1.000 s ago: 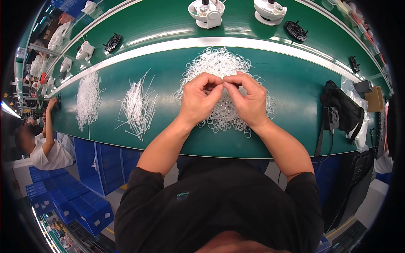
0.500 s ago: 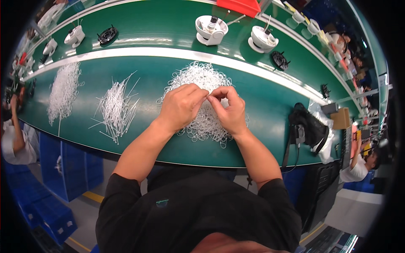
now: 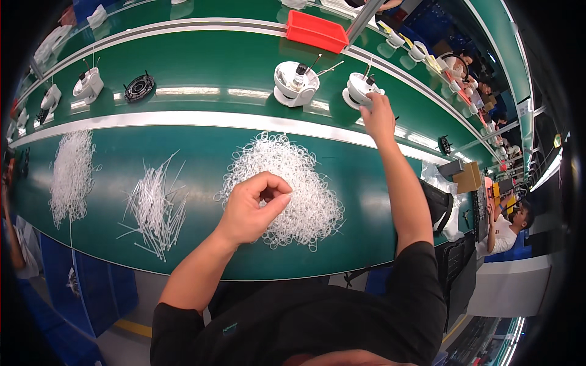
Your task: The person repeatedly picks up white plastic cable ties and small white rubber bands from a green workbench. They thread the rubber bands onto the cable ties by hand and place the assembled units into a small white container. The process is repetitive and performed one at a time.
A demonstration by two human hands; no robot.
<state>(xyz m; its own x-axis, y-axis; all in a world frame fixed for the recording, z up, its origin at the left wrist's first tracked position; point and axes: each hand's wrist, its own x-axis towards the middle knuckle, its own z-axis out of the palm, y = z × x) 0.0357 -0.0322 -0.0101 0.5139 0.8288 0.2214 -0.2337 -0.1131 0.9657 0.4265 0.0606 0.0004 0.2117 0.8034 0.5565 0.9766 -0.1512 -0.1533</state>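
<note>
My left hand [image 3: 253, 206] is curled in a pinch above a pile of white looped cable ties [image 3: 305, 210]. Thumb and forefinger nearly meet, and whatever is between them is too small to make out. My right hand [image 3: 379, 119] is stretched far forward to a white dome-shaped housing [image 3: 357, 91] with wires rising from it. Its thumb is apart from its fingers, and the fingertips overlap the housing's right rim; I cannot tell whether they grip it. A bundle of straight white cable ties [image 3: 155, 207] lies left of my left hand.
Another white housing [image 3: 296, 85] with wires, a black ring-shaped part [image 3: 140, 88] and a red tray [image 3: 316, 32] stand beyond the white rail [image 3: 201, 120]. A second looped-tie pile [image 3: 72, 177] lies far left. At right are a black bag [image 3: 436, 204] and a cardboard box [image 3: 468, 178].
My hands have separated. The right has swung forward and right from the looped-tie pile to the white housing; the left remains over the pile. The view has tilted toward the far side.
</note>
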